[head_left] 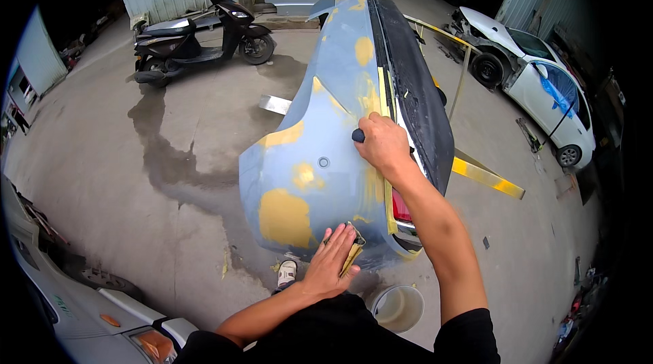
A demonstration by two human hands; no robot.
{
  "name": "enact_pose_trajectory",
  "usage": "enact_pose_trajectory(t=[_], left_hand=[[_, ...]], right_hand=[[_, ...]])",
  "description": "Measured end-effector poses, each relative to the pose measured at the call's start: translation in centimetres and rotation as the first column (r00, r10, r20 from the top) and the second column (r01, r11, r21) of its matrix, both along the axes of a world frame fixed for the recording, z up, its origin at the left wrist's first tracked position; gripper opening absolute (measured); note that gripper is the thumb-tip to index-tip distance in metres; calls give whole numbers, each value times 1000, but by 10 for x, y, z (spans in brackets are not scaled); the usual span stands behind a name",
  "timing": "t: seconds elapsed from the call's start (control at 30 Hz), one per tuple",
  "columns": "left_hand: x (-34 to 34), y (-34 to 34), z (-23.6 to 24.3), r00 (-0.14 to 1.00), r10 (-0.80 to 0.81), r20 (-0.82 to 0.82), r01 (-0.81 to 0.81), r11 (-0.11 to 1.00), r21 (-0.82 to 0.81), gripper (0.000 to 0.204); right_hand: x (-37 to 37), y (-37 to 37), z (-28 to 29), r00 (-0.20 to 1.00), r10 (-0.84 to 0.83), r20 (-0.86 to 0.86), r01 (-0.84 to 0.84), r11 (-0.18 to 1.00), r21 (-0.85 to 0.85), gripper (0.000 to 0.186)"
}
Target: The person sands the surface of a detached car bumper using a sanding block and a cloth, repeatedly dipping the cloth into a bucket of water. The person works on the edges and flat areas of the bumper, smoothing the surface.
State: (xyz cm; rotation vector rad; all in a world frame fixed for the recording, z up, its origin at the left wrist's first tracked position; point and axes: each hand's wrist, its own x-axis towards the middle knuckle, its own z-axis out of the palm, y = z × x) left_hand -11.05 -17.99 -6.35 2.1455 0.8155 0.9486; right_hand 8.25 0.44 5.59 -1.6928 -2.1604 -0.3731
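Observation:
A car bumper (340,187), grey with several yellow filler patches, stretches away in front of me. My right hand (384,143) is closed around a dark object with a rounded end (358,135), over the bumper near its taped edge; most of the object is hidden in the fist. Lower down, at the bumper's near end, my left hand (332,265) has its fingers together against a folded piece of sandpaper (352,255), yellow-smeared, with the thumb on its near side. Yellow masking tape (390,211) runs beside the red tail light (400,209).
The bumper rests on a yellow metal stand (490,180). By my feet stands a pale bucket (419,313). A scooter (204,38) is parked at far left, and a white car (551,92) without its front parts at right. Another vehicle (68,303) sits close at lower left. Wet streaks (170,167) mark the concrete.

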Motion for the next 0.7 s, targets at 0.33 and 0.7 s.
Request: enact_pose_trajectory(t=[0.33, 0.7], left_hand=[[-32, 13, -2, 997, -3, 79, 9, 998, -70, 68], [-28, -8, -6, 962, -243, 126, 264, 945, -195, 43]], right_hand=[[-12, -94, -38, 991, 123, 54, -129, 982, 134, 37], [-27, -279, -103, 754, -393, -526, 369, 916, -156, 36]])
